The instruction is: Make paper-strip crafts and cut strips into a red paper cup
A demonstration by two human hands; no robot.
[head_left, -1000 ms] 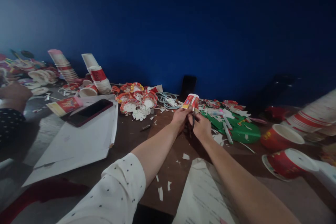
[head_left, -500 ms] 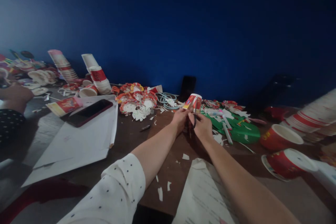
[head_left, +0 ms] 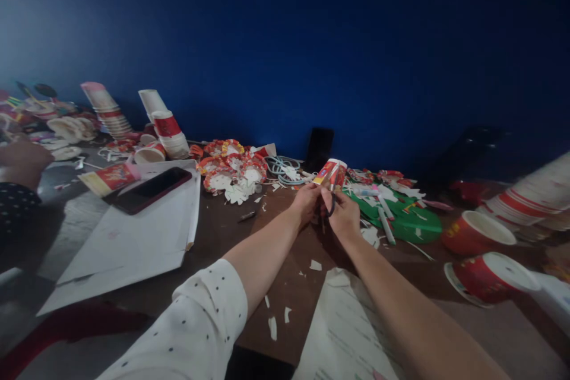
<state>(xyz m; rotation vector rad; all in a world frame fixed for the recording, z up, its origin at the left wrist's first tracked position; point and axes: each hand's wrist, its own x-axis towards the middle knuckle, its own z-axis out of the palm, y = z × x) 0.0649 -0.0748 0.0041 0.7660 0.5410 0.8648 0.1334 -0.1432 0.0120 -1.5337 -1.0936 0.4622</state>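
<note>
Near the middle of the table, my left hand (head_left: 306, 202) is closed on a red and white paper cup (head_left: 337, 171) and holds it up above the tabletop. My right hand (head_left: 344, 214) is closed around the dark handles of a pair of scissors (head_left: 331, 204). The blades point up against the side of the cup; how far they reach into it I cannot tell. Both hands are close together, and the fingertips are partly hidden.
Cut paper flowers (head_left: 236, 169) lie left of my hands, a green sheet (head_left: 414, 224) with markers on the right. A phone (head_left: 154, 190) rests on white paper (head_left: 133, 249). Cup stacks (head_left: 171, 133) stand at the back. At far left is another person's hand (head_left: 24, 161).
The cup has tilted and shifted slightly to the right in my left hand. The scissors have turned a little with my right hand. The other person's hand has moved slightly.
</note>
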